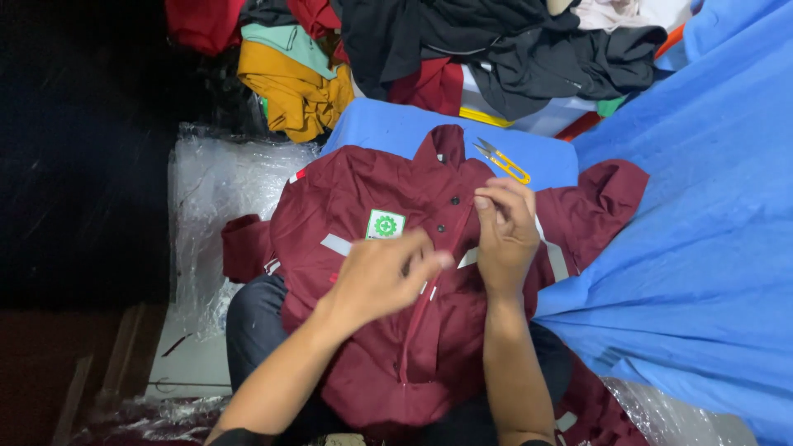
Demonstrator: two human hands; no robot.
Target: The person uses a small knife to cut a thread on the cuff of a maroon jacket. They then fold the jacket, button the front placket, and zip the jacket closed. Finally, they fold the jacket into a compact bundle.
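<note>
A: How far along is the shirt (pixel 372 330)?

B: It lies face up across the person's lap, front placket running down the middle. Near the collar one dark button shows on the placket; lower down the front edges look parted, so I'd judge the closing partly done, with the lower stretch left.

A: And the hands?

B: The right hand (pixel 505 235) pinches the placket edge near the top between thumb and fingertips, closed on the cloth. The left hand (pixel 380 277) rests loosely curled on the shirt's chest, just beside the green badge (pixel 385 224); whether it grips cloth, I cannot tell.

A: Any containers?

B: None that I can make out. Yellow snips (pixel 501 161) lie just above the collar on a blue cloth (pixel 388 128); clothes (pixel 462 49) are heaped beyond that.
</note>
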